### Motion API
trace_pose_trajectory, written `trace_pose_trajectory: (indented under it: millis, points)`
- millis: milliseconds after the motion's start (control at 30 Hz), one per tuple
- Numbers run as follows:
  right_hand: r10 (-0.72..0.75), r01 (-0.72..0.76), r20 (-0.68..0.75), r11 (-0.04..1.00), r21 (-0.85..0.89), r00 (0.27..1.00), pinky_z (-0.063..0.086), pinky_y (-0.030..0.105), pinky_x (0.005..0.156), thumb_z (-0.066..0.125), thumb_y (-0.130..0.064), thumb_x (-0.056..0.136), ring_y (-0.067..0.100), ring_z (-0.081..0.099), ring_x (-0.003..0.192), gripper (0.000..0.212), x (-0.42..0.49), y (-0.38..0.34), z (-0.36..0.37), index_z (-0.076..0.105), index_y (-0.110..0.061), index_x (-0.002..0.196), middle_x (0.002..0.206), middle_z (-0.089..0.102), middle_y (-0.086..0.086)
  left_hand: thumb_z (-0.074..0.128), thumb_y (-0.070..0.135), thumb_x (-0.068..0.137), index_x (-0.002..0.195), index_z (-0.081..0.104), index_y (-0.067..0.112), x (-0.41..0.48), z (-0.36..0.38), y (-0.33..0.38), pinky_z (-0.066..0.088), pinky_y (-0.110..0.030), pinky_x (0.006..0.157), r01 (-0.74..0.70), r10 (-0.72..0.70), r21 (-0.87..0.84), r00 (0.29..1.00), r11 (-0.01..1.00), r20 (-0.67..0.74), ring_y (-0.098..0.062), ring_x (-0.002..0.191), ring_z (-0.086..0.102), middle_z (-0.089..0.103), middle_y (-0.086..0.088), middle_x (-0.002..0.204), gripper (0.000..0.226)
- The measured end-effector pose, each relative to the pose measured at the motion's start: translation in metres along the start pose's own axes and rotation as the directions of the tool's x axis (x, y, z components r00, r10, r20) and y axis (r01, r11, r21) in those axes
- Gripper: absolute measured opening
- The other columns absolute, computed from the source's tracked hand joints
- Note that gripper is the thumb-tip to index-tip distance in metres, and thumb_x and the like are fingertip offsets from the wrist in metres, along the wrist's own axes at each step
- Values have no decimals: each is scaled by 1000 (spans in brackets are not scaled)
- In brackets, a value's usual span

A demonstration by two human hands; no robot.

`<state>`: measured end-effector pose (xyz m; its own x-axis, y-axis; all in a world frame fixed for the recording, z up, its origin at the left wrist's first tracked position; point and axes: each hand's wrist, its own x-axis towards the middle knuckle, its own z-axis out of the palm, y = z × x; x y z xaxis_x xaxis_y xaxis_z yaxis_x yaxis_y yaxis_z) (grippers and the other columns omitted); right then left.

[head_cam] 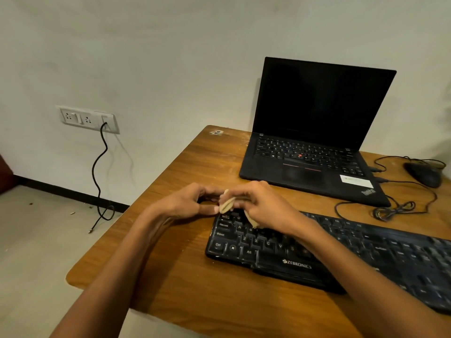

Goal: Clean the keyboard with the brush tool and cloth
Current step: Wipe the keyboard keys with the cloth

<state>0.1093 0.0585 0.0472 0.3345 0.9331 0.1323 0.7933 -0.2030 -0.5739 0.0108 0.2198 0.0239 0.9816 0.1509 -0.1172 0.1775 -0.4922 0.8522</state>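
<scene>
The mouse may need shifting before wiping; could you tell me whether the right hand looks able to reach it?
Probably yes: only the flat keyboard and loose cables lie between the right hand and the mouse. That hand grips the cloth, though.

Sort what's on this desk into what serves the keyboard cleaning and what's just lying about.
For the job: keyboard; cloth, pinched between left hand and right hand over the keyboard's left end. No brush tool clearly visible.

Lying about: laptop, mouse, coiled cable, sticker at the corner of the table.
</scene>
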Motion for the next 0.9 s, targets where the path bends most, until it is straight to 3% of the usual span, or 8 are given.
trace_pose_trajectory:
  millis: [133, 233, 333, 467, 600, 700, 800, 900]
  points:
    - [-45, 39, -45, 992, -119, 998, 45, 19, 61, 52, -3, 88, 3, 58, 73, 26, -6, 4, 12, 62, -24, 100, 90, 64, -8, 57, 1, 84, 107, 52, 40, -1, 1, -1, 36, -32, 102, -9, 9, 7, 1000, 1000, -4, -3, 109, 51, 58, 15, 113, 45]
    - [-83, 84, -16, 996, 24, 996, 50, 18, 72, 52, -1, 88, 0, 61, 87, 28, -14, -2, 5, 63, -25, 93, 95, 66, -9, 58, 1, 84, 111, 52, 37, 0, -1, -4, 35, -33, 105, -12, 12, 9, 1000, 1000, -8, -4, 113, 50, 57, 15, 117, 46]
    - [-51, 61, -99, 993, 96, 994, 46, 16, 69, 53, -11, 91, -2, 58, 83, 17, -12, 0, -6, 63, -25, 95, 89, 65, -11, 58, 3, 84, 111, 54, 38, 0, -1, -4, 36, -35, 103, 2, -2, 0, 1000, 1000, -7, -6, 111, 51, 59, 12, 117, 44]
    - [-105, 112, 55, 981, -160, 993, 52, 29, 85, 57, -12, 87, 7, 61, 100, 38, -17, 3, 5, 57, -30, 121, 117, 64, -11, 58, 3, 85, 123, 50, 31, 0, 0, -4, 37, -31, 103, 0, 1, 46, 1000, 999, -6, -5, 114, 48, 54, 14, 121, 48]
    - [12, 6, 52, 943, -332, 999, 53, 23, 84, 54, 7, 82, 9, 64, 98, 44, -19, 5, -25, 67, -25, 109, 109, 68, -4, 58, 8, 86, 128, 48, 28, 0, -1, -5, 37, -34, 102, 51, -51, -4, 999, 999, -5, -7, 114, 47, 51, 9, 126, 48]
    - [14, -21, -20, 915, -403, 1000, 53, 33, 81, 54, 5, 81, 16, 64, 94, 40, -11, 3, -31, 69, -24, 103, 102, 70, -1, 57, 7, 86, 125, 49, 30, 0, -1, -5, 36, -32, 101, 42, -42, -12, 999, 999, 1, -6, 113, 47, 52, 8, 127, 46]
    - [-15, 30, 72, 976, -216, 997, 51, 35, 91, 55, -13, 89, 13, 60, 105, 32, -6, -3, -12, 60, -25, 118, 121, 62, -5, 57, 3, 85, 114, 51, 35, 1, -1, -2, 37, -24, 96, 16, -16, 0, 1000, 1000, -4, -2, 107, 50, 55, 16, 114, 44]
    - [-25, 65, 151, 962, -264, 988, 33, 31, 106, 57, -30, 89, 7, 41, 128, 40, -13, 6, -6, 51, -31, 128, 142, 41, -11, 58, 5, 85, 121, 50, 33, 1, -2, -4, 37, -26, 99, 18, -18, 15, 1000, 1000, -8, -4, 112, 48, 54, 15, 118, 47]
